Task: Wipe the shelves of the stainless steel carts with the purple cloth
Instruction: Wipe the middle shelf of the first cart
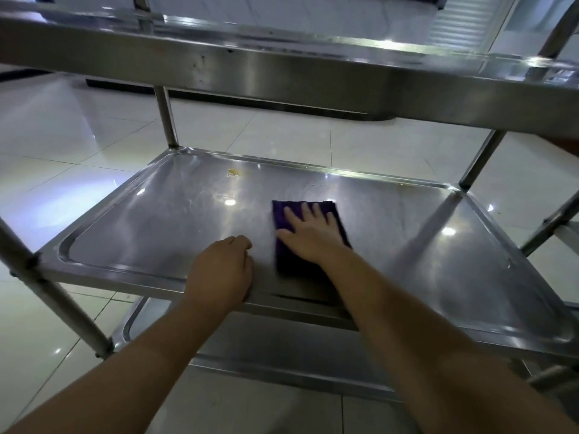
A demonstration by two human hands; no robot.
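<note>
So the stainless steel cart (313,79) fills pretty much the whole frame, with three shelves visible: the top one runs as a thick band across the upper part, the middle shelf (163,214) sits dead center, and a sliver of the bottom one peeks out below at lower center. All brushed, shiny metal with rounded corners and a shallow raised lip, round tube legs at the corners. Under and behind it is glossy pale tile floor (56,126) with light glare.

The middle shelf looks streaky, and there's one little yellowish crumb-ish spot (232,172) near its far edge, upper center.

One purple cloth (283,261), folded into a fuzzy rectangle, lies flat on the middle shelf just right of center. The right hand (308,234) presses down on it, fingers straight and slightly spread. The left hand (224,267) sits at the shelf's near rim just left of the cloth, fingers curled over the edge; can't tell how tight.
</note>
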